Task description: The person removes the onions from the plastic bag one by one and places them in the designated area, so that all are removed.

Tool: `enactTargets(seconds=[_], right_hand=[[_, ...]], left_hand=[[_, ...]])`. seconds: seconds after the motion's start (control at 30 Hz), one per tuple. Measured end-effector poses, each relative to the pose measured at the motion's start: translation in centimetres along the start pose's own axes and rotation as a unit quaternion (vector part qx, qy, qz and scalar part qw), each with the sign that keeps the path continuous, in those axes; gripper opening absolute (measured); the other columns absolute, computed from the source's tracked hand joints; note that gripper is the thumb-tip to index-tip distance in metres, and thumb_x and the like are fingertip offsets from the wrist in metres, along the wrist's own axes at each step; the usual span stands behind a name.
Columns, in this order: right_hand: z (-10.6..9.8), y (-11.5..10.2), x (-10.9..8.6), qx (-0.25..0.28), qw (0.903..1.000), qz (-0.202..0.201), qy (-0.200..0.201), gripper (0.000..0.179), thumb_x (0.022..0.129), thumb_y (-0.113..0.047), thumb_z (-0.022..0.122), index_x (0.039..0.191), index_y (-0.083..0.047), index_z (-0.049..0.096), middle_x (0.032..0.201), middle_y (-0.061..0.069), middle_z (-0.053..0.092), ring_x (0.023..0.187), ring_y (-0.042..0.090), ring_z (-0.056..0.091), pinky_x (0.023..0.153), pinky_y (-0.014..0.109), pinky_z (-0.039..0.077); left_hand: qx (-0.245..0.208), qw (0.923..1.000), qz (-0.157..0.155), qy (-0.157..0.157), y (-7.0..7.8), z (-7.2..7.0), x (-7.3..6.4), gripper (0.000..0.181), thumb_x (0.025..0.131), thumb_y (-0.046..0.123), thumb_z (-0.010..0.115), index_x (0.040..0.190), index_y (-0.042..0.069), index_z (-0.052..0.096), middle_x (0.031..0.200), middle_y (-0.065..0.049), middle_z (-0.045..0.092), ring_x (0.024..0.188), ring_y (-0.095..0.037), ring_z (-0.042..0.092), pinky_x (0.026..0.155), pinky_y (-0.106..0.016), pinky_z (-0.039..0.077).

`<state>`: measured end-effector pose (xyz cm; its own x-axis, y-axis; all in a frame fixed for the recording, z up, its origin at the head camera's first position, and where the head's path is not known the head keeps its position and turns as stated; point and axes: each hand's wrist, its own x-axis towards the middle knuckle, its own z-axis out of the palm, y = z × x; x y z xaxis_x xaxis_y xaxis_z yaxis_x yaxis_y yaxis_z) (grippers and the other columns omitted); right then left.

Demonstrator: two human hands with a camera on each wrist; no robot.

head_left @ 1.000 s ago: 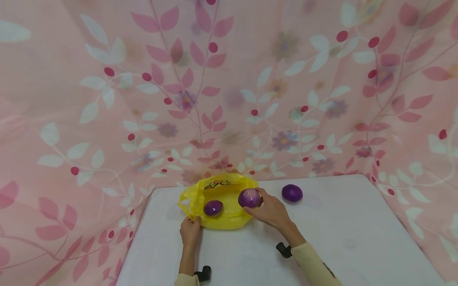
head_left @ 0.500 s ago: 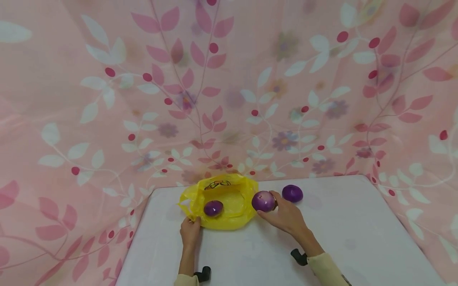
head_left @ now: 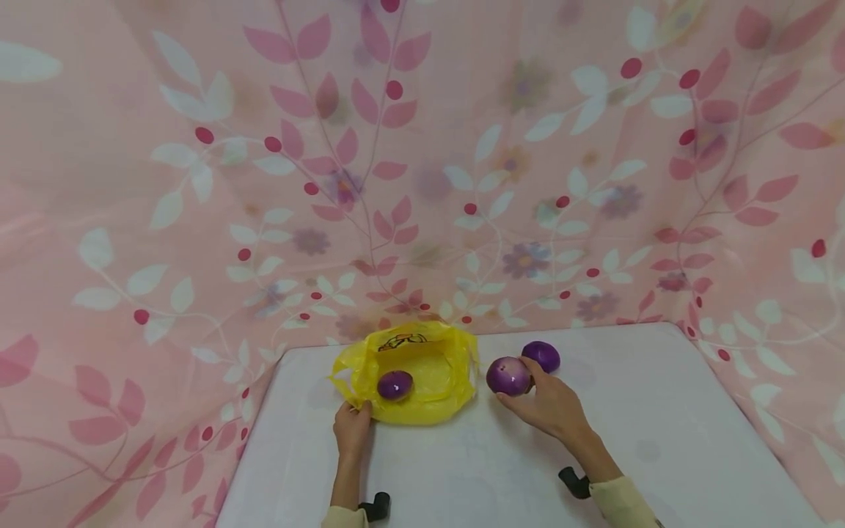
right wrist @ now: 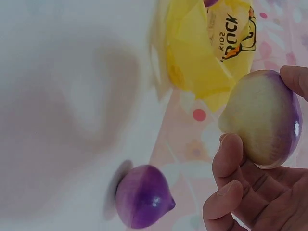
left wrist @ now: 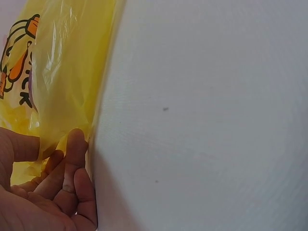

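A yellow plastic bag [head_left: 422,413] lies with its mouth spread toward me, and one purple onion [head_left: 394,386] rests inside. At its near left corner, my left hand [head_left: 352,427] pinches the rim between thumb and fingers; the left wrist view shows the thin plastic [left wrist: 67,72] between them. My right hand [head_left: 557,407] holds a second onion [head_left: 507,376], purple with a pale side [right wrist: 257,115], above the table just right of the bag. A third onion [head_left: 544,356], deep purple with a pointed tip, sits on the table behind the right hand, partly covered by it in the head view.
The white-covered table [head_left: 660,411] extends to the right and toward me. A pink leaf-and-flower curtain [head_left: 422,183] hangs along the back edge and both sides. A black wrist-worn device [head_left: 574,482] sits at the right wrist, and another [head_left: 378,506] at the left.
My right hand has moved right with its onion, from over the bag's right side to beside the bag. The left hand keeps its place on the rim.
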<state>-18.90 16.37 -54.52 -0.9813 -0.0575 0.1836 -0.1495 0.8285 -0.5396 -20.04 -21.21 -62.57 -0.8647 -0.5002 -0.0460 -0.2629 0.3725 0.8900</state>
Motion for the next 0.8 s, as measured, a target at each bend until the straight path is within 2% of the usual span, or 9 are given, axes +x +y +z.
enactTargets(seconds=[0.23,0.8], right_hand=[[-1.1,1.7,-0.3,-0.005,0.9998,0.015,0.012,0.092,0.075,-0.072,0.067,0.135,-0.005,0.052,0.082,0.004,0.061,0.068,0.019,0.053,0.061,0.037,0.046],[-1.4,6.4,-1.0,0.003,0.9979,0.064,-0.014,0.094,0.079,-0.071,0.065,0.139,-0.002,0.044,0.091,0.008,0.065,0.072,0.021,0.056,0.060,0.036,0.044]], left_hand=[[0.009,0.9999,0.004,0.013,0.1,0.2,0.0,0.026,0.090,0.016,0.063,0.106,-0.004,0.069,0.082,-0.010,0.068,0.076,-0.022,0.051,0.069,-0.035,0.044],[0.014,0.9997,0.004,0.020,0.2,0.1,-0.1,0.021,0.090,0.016,0.063,0.097,-0.003,0.068,0.073,-0.006,0.062,0.071,-0.021,0.046,0.065,-0.033,0.041]])
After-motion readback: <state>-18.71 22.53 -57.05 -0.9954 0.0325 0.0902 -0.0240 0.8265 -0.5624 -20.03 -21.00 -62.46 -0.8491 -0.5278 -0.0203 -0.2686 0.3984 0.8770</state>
